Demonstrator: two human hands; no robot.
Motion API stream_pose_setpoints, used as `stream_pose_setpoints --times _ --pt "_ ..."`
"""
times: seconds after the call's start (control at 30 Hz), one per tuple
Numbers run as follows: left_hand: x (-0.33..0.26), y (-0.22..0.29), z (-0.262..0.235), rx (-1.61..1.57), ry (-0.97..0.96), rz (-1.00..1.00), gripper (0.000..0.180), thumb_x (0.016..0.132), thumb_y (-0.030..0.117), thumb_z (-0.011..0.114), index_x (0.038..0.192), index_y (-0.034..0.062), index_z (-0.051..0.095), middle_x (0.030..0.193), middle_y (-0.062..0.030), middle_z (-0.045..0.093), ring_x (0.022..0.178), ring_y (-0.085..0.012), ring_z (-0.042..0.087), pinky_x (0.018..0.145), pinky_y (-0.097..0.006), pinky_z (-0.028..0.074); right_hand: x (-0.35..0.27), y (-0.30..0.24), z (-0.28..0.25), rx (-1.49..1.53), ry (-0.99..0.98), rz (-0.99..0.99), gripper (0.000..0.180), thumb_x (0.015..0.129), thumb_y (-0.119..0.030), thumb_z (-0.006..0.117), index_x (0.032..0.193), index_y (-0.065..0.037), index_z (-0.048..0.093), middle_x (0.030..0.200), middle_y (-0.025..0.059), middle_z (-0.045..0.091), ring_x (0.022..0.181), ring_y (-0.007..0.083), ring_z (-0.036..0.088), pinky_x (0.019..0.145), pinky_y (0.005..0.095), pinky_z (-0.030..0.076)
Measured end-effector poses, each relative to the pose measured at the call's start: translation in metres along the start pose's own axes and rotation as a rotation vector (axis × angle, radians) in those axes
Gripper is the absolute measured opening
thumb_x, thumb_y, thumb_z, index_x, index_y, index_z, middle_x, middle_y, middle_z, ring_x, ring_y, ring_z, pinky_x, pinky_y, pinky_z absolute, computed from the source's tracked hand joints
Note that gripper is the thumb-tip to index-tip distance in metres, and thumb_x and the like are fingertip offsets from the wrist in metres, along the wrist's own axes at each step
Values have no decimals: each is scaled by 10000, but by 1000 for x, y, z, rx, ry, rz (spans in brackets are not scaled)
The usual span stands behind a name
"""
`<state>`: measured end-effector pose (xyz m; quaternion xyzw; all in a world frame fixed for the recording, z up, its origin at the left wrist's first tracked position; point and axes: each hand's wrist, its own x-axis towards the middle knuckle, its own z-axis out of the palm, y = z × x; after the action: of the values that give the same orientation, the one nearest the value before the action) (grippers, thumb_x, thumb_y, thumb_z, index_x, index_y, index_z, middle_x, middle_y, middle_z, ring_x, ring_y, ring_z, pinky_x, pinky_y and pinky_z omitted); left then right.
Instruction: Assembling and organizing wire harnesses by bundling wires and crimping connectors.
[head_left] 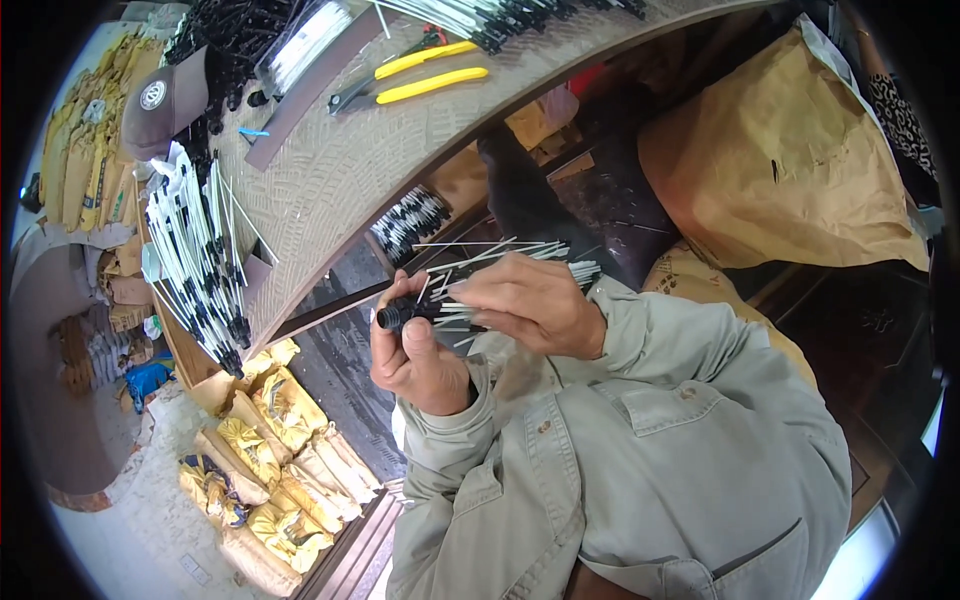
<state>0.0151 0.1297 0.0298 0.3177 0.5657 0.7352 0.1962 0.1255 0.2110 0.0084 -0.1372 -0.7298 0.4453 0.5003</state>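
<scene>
Closest to my camera is a pale grey-green work shirt (640,470), its sleeves running up to both hands, which meet in front of the chest. My left hand (415,350) is wrapped shut around a short black tube (398,316), whose end pokes out past the fingers. My right hand (530,300) lies curled over a bundle of thin white sticks with black ends (500,262), pinching them close to where they meet the tube; the sticks fan out toward the right, above the knuckles. Beyond the hands I see a workbench (340,170) with a woven, basket-like pattern, its edge bent by the lens. On it lie pliers with yellow handles (415,75), a dark strip of wood (305,100) and more white and black sticks (200,265) piled at its left end and along the far edge. A brown cap (160,100) sits at the far left of the bench. Under the bench, yellow sacks (275,450) lie stacked on a pale floor (130,520). To my right stands a large brown paper bag (790,160), with dark wooden furniture (860,320) below it.
</scene>
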Motion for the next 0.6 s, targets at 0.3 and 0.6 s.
stream_pose_setpoints --times 0.3,0.6 --pt "-1 2 3 -103 -8 -56 437 835 213 627 1097 -119 515 1054 -217 581 965 -256 585 895 -358 457 21 22 -17 424 -200 192 221 789 16 610 1008 6 631 766 102 613 675 180 594 593 271 460" --pt "-3 2 4 96 -23 21 481 863 286 589 1101 -123 502 1050 -221 585 980 -267 580 900 -368 443 15 27 -13 156 -274 -32 305 741 30 629 1043 -11 623 790 110 624 692 208 619 597 280 481"
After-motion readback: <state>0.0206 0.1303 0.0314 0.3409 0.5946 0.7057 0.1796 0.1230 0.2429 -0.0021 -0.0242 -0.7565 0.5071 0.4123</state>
